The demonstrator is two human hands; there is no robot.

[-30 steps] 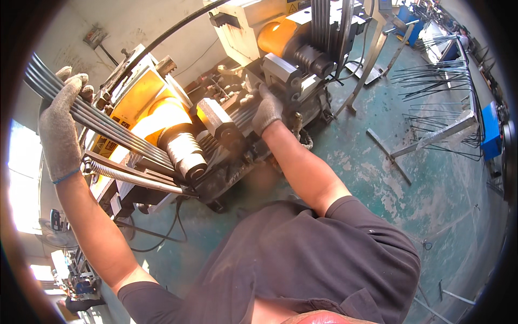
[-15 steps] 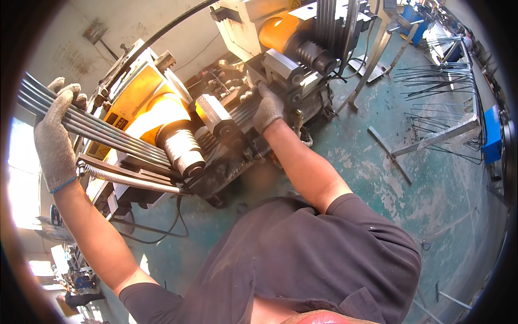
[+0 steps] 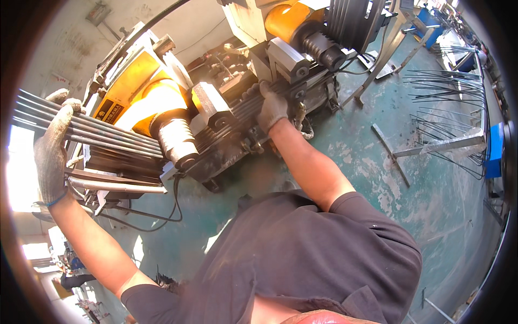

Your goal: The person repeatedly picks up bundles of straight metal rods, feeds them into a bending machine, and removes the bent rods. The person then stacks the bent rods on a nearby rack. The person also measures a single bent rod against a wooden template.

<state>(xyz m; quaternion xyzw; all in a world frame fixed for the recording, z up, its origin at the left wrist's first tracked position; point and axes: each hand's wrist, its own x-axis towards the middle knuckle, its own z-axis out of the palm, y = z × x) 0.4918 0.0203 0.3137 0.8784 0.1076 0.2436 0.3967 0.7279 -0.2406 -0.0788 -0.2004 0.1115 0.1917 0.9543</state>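
Observation:
At the far left my left hand, in a grey work glove, is wrapped round the free ends of several metal rods. From there the rods run side by side to a ridged steel roller on a yellow-and-white machine head. My right hand, also gloved, grips the same bundle at the middle of the machine bed, right of a block-shaped clamp. Its fingertips are partly hidden among the rods. Past a second clamp, more rods stand up steeply beside another ridged roller.
Below the left rods hang a ribbed hose and a black cable. Bent dark wire frames hang on a rack at the right. A metal bar lies on the worn green floor. A blue panel stands at the far right.
The left ends of the rods have fanned slightly apart and lie flatter, with my left hand a little lower. My right hand keeps its place on the bundle. The whole view has shifted slightly.

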